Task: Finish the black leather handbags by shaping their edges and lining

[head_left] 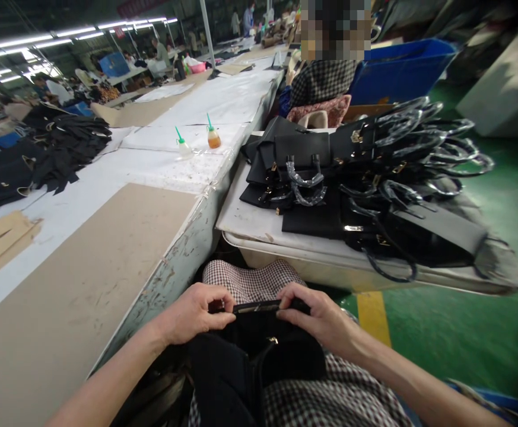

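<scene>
A black handbag (259,350) rests on my lap over checked cloth. My left hand (199,313) pinches the left end of the bag's top edge, fingers closed on it. At the right end, my right hand (318,317) grips the same edge, where a narrow metal strip (256,306) runs between both hands. A small gold fitting (273,340) shows on the bag's front.
A long white workbench (152,172) with a brown board (76,279) lies to the left, bearing two glue bottles (199,141) and black cut pieces (58,151). A side table (259,228) ahead holds a heap of black handbags (365,184). A seated person (325,77) and a blue bin (401,68) stand beyond.
</scene>
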`<action>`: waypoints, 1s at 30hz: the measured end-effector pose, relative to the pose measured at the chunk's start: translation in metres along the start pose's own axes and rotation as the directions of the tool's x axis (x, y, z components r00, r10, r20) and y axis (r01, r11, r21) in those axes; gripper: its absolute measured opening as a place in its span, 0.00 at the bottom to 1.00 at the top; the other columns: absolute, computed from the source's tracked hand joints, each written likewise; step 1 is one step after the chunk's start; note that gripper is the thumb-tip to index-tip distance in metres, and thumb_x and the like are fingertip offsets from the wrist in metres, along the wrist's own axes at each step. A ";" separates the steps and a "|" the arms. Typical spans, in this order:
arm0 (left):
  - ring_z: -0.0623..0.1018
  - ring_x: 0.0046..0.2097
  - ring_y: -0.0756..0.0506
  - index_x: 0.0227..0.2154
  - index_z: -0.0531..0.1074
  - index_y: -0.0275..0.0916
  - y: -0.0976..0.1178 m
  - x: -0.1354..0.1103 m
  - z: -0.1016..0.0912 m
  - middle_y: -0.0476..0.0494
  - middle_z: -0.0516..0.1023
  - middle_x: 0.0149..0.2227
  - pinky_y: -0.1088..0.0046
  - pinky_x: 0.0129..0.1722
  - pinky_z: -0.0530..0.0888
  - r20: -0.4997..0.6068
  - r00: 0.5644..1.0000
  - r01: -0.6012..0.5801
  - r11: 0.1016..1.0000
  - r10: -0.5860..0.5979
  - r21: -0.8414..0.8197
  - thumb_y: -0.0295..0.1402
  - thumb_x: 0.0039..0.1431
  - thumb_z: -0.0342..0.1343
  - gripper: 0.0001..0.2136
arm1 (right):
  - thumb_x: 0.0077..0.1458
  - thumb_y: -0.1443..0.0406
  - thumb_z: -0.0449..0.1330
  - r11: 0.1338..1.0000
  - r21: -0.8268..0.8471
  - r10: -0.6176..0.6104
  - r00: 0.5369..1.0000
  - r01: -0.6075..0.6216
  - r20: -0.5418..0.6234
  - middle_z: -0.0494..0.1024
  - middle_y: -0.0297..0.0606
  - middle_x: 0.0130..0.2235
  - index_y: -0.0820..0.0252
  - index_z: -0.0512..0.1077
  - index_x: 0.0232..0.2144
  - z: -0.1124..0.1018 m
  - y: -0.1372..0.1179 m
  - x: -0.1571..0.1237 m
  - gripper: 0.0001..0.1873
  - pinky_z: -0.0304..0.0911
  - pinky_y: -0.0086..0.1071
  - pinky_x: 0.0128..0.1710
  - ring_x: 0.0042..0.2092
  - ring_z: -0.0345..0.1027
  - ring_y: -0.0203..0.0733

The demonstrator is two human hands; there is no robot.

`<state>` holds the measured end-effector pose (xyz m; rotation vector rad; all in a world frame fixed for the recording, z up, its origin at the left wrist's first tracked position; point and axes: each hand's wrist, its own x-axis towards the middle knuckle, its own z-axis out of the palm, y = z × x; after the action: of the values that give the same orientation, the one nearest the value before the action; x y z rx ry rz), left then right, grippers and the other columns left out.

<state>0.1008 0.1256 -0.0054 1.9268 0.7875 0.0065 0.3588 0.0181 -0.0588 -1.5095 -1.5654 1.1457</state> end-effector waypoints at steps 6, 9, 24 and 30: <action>0.64 0.28 0.52 0.27 0.69 0.37 0.002 0.003 0.005 0.54 0.67 0.25 0.77 0.28 0.61 -0.041 0.997 0.057 0.998 -0.058 -0.034 0.32 0.57 0.57 0.06 | 0.55 0.61 0.63 0.994 0.067 0.090 0.995 -0.086 -0.053 0.77 0.30 0.36 0.55 0.70 0.28 0.003 -0.001 -0.002 0.07 0.61 0.32 0.39 0.39 0.70 0.41; 0.64 0.28 0.52 0.27 0.69 0.37 0.003 0.004 0.008 0.54 0.67 0.24 0.77 0.28 0.60 -0.058 0.992 0.106 0.993 -0.108 -0.045 0.32 0.56 0.57 0.05 | 0.56 0.60 0.62 0.989 0.110 0.105 0.992 -0.096 -0.076 0.77 0.31 0.37 0.56 0.70 0.28 0.005 0.000 -0.004 0.08 0.61 0.33 0.41 0.40 0.69 0.41; 0.67 0.30 0.52 0.33 0.77 0.34 0.002 0.011 0.014 0.50 0.71 0.28 0.77 0.31 0.60 0.065 0.952 0.299 0.858 -0.300 -0.417 0.32 0.50 0.61 0.08 | 0.50 0.66 0.61 0.865 0.393 0.243 0.946 -0.311 0.215 0.72 0.29 0.31 0.58 0.69 0.42 -0.015 -0.011 0.000 0.15 0.54 0.28 0.28 0.30 0.61 0.34; 0.65 0.28 0.52 0.31 0.77 0.34 0.014 0.015 0.016 0.51 0.70 0.26 0.77 0.28 0.58 0.058 0.960 0.275 0.875 -0.276 -0.397 0.32 0.50 0.61 0.07 | 0.58 0.64 0.53 0.997 -0.055 -0.002 0.799 0.044 0.601 0.71 0.30 0.27 0.60 0.75 0.33 -0.036 -0.042 0.027 0.10 0.53 0.27 0.27 0.28 0.61 0.35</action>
<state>0.1257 0.1170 -0.0066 1.4141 0.9739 -0.0051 0.3717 0.0525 -0.0092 -1.2120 -2.0424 1.6871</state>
